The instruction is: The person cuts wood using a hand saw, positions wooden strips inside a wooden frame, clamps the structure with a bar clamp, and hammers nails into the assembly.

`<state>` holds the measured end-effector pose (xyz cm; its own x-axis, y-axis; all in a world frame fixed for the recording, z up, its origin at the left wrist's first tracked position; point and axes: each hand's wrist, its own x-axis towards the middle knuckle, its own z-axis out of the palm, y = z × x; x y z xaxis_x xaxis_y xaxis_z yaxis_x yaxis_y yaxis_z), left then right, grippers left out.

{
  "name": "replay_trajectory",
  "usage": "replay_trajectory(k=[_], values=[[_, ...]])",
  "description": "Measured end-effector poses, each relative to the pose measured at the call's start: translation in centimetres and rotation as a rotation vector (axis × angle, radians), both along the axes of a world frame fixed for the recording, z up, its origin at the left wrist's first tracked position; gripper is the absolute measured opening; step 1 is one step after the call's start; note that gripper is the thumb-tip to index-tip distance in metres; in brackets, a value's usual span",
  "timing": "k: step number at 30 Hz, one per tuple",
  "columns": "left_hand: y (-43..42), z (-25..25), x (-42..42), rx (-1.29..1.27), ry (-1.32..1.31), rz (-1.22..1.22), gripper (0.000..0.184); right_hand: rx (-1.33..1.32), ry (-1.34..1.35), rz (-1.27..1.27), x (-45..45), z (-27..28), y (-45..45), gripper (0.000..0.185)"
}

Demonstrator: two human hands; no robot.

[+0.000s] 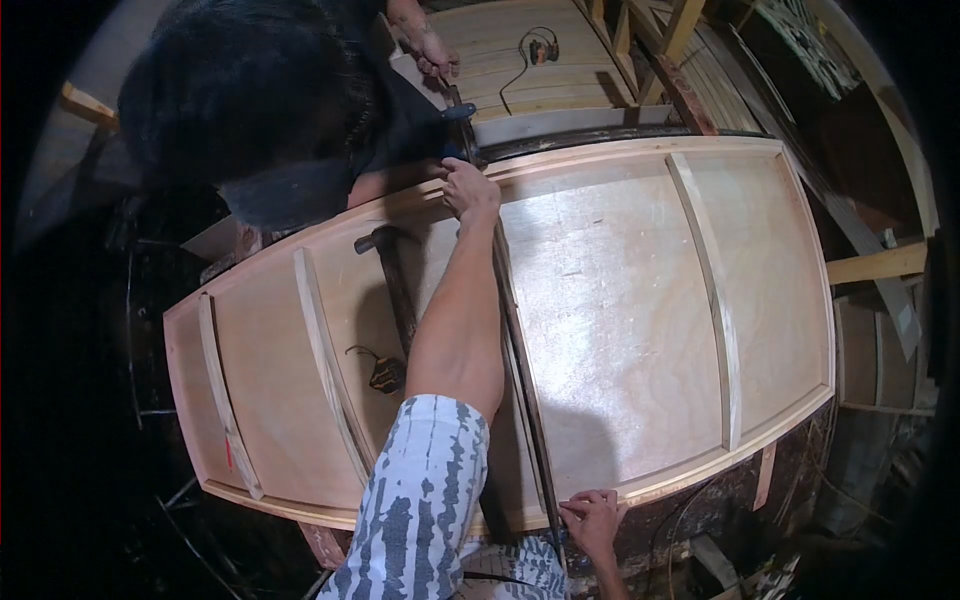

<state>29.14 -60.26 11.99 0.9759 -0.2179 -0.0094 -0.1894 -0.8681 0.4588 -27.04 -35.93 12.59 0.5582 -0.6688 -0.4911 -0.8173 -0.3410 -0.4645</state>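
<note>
A long dark bar clamp (519, 370) lies across a wooden panel frame (812, 393) from its far rim to its near rim. My left hand (470, 190), at the end of my outstretched arm, is closed around the clamp near the far rim. At the near rim, beside the bar, my right hand (593, 518) has its fingers bent over the frame's edge. Another person's hand (432, 52) is close to the clamp's far end, by its dark handle (458, 112). A hammer (398, 290) lies on the panel left of my forearm, near a small black-and-yellow tool (386, 375).
Wooden crosspieces (708, 300) divide the panel. A thin red object (228, 456) lies by the left crosspiece. The other person leans over the far left rim. Behind, an orange power tool (543, 50) with a cord rests on another slatted panel (480, 60). Timber beams (877, 264) stand at right.
</note>
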Motion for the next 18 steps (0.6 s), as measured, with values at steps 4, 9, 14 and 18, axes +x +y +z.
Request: replay_trajectory(k=[4, 9, 14, 18], values=[[0.3, 0.7, -0.3, -0.006, 0.019, -0.026, 0.055, 0.012, -0.059, -0.029, -0.3, -0.7, 0.2, 0.015], [0.3, 0.5, -0.2, -0.002, 0.029, -0.037, 0.060, -0.008, -0.008, -0.013, 0.4, 0.6, -0.1, 0.014], [-0.3, -2.3, 0.7, 0.015, -0.142, -0.018, 0.066, 0.035, 0.002, -0.034, 0.1, 0.0, -0.2, 0.015], [-0.2, -3.9, 2.3, -0.049, -0.044, -0.082, 0.063, -0.054, 0.006, 0.019, 0.0, 0.0, 0.1, 0.015]])
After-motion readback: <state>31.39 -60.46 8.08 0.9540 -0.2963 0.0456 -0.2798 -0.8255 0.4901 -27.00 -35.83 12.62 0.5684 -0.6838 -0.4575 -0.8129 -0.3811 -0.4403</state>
